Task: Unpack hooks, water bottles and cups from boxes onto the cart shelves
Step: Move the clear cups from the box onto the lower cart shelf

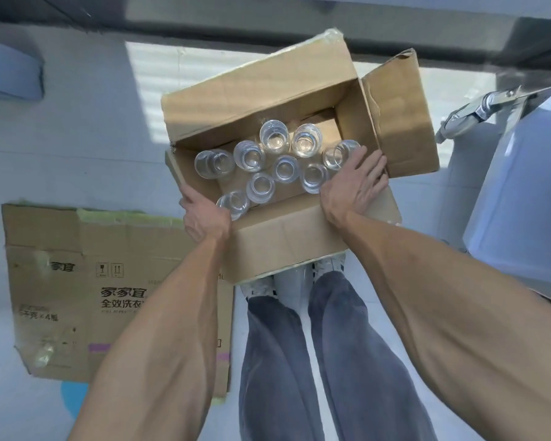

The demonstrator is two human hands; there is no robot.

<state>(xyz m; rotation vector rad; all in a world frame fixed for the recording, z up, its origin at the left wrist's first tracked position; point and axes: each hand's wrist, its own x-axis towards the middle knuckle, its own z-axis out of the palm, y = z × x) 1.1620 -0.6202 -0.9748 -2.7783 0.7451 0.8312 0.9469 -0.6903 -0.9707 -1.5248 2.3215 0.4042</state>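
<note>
partly hidden left hand, box, cups

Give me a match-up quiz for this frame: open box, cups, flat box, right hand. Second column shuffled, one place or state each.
Things:
1. open box
2. cups
3. flat box
4. right hand

Places or states:
A. lying on the floor, printed side up
B. resting on the box's right edge, next to a cup
C. standing inside the box, clear
D. held at both sides, flaps spread

Pairs: 1-D, 2-C, 3-A, 4-B
</note>
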